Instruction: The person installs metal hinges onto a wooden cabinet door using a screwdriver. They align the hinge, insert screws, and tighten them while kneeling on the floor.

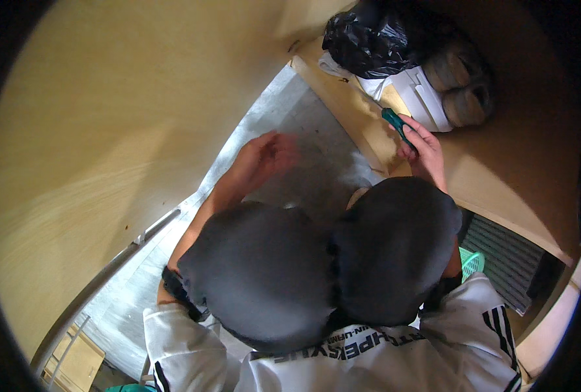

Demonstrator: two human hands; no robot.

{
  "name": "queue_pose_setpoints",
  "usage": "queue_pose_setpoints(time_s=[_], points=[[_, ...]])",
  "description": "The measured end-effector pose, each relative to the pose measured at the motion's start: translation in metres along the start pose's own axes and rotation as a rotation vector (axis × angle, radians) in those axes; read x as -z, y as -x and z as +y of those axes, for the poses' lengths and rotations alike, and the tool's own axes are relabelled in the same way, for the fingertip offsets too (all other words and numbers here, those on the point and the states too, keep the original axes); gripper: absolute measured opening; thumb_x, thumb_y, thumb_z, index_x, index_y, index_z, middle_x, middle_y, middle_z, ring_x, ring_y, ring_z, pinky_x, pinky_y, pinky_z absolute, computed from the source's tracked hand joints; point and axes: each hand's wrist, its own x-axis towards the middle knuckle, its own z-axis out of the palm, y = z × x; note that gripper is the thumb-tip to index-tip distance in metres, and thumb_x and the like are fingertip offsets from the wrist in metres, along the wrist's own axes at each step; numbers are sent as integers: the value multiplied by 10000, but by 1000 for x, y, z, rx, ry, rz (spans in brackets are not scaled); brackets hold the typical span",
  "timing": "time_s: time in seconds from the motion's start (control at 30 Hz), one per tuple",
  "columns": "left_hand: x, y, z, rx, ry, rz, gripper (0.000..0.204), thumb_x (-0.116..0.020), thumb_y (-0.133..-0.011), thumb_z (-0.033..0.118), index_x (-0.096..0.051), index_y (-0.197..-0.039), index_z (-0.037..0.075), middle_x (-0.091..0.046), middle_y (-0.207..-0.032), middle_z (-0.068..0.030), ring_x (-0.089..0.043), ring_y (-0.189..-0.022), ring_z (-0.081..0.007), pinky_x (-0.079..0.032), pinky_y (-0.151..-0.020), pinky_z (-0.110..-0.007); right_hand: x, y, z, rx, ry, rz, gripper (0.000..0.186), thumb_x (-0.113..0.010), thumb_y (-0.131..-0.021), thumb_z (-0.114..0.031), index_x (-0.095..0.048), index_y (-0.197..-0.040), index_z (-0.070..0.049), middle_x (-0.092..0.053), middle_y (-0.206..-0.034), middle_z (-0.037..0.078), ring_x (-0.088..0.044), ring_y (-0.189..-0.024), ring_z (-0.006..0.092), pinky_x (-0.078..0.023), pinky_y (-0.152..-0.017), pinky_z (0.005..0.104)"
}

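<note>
My right hand point(425, 145) is closed around the green handle of a screwdriver point(393, 120). Its thin shaft points up and to the left, beside the front edge of a wooden cabinet floor point(343, 98); the tip is hard to make out. Lower and to the left, my left hand point(271, 157) hangs over the grey floor, next to a large wooden door panel point(107, 117). Motion smears its fingers, and I see nothing clear in them. My knees point(264, 271), in dark trousers, are bent up between my arms.
Inside the cabinet lie a black plastic bag point(375, 46), a white flat piece point(421, 98) and a pair of brown shoes point(467, 101). At lower right are a dark ridged panel point(499, 255) and a green basket point(472, 262). A metal rail point(101, 287) runs along the lower left.
</note>
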Motion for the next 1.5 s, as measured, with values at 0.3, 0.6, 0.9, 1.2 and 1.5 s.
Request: queue_pose_setpoints(time_s=[0.3, 0.6, 0.9, 1.2, 1.5], points=[[-38, -11, 39, -83, 106, -171, 519, -327, -1007, 335, -435, -1260, -106, -534, -1212, -243, -509, -1171, -327, -371, -1049, -413, -29, 14, -9, -188, 160, -288, 377, -565, -868, -104, -544, -1234, -13, -537, -743, 14, -429, -571, 99, -379, -545, 239], [-32, 1, 40, -158, -61, -61, 323, -471, -979, 183, -541, -1146, -85, -621, -1090, -183, -609, -1044, -270, -500, -938, -359, -44, 11, -3, -23, 360, -383, 380, -603, -852, -92, -549, -1220, -12, -552, -756, 25, -499, -605, 104, -418, -579, 241], [1, 25, 24, -120, -301, 17, 305, -526, -955, 174, -580, -1154, -50, -634, -1085, -140, -615, -1005, -233, -509, -875, -356, -37, 21, -26, -40, 145, -275, 523, -667, -814, -188, -499, -1274, -4, -611, -935, 27, -487, -686, 60, -392, -581, 202], [36, 150, -20, -325, -395, 327, 230, -521, -898, 209, -608, -929, -1, -619, -876, -78, -586, -811, -149, -464, -727, -275, -64, 58, -95, 244, -66, -415, 498, -706, -771, -155, -484, -1191, -6, -552, -829, 43, -511, -650, 87, -401, -551, 212], [-19, 246, -12, -655, -115, 633, 180, -527, -953, 177, -600, -924, 16, -384, -568, 44, -305, -467, -50, -243, -438, -179, -151, 81, -165, 652, 400, -351, 152, -707, -828, -152, -667, -908, -28, -560, -672, -47, -503, -596, 37, -397, -548, 199]])
